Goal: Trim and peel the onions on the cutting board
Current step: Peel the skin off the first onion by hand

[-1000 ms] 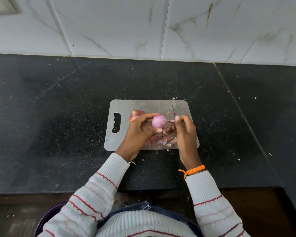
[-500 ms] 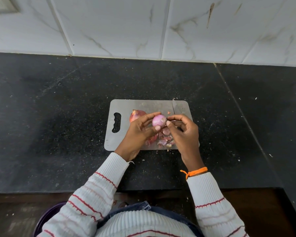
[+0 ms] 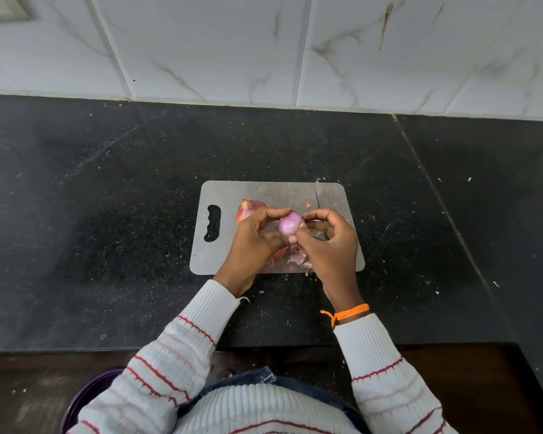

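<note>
Above the cutting board (image 3: pixel 264 191) on the dark desk (image 3: pixel 107 214), I pinch the peeled onion (image 3: pixel 290 223) between my left hand (image 3: pixel 257 242) and right hand (image 3: pixel 329 242); the unpeeled onion (image 3: pixel 248 209) lies behind my left hand, nearer it.

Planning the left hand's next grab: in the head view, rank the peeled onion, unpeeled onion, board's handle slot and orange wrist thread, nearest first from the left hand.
1. Peeled onion, held at the left hand fingertips.
2. Unpeeled onion, just behind that hand.
3. Handle slot, at the board's left end.
4. Orange wrist thread, on the right wrist.
</note>
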Motion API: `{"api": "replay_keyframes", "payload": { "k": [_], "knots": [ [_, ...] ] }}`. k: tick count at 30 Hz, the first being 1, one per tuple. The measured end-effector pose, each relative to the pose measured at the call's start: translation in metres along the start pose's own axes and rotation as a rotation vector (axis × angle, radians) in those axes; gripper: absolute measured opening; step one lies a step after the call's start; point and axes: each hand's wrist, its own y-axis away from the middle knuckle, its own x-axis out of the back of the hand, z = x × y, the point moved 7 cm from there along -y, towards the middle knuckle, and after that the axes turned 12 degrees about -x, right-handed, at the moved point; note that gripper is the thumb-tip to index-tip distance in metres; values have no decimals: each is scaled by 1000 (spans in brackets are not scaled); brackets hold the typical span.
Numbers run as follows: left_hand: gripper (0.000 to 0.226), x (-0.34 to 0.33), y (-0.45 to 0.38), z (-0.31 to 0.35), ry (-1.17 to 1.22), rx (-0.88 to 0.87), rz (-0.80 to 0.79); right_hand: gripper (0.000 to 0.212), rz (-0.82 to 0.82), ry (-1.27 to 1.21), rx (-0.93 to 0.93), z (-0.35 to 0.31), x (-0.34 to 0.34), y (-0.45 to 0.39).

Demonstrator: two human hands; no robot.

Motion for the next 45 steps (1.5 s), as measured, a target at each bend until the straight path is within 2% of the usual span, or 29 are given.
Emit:
{"api": "replay_keyframes", "payload": {
  "k": [7, 12, 16, 23, 29, 37, 43, 45],
  "knots": [
    [45, 0, 1, 0, -5, 7, -4, 17, -14, 31, 13, 0, 1, 0],
    [43, 0, 3, -1, 22, 31, 5, 17, -7, -54, -81, 10, 4, 0],
    [43, -1, 6, -1, 11, 30, -1, 9, -20, -55, -96, 9, 1, 2],
    [45, -3, 7, 4, 30, 26, 8, 22, 10, -56, -108, 10, 5, 3],
    [45, -3, 9, 6, 33, 16, 20, 10, -20, -147, -159, 12, 2, 5],
    [43, -6, 9, 7, 43, -5, 6, 27, 27, -84, -104, 8, 9, 6],
    [35, -4, 8, 4, 91, 0, -3, 23, -100, -262, -197, 13, 5, 5],
    [28, -4, 10, -1, 189, 68, -3, 21, -158, -238, -157, 11, 5, 4]
  ]
}}
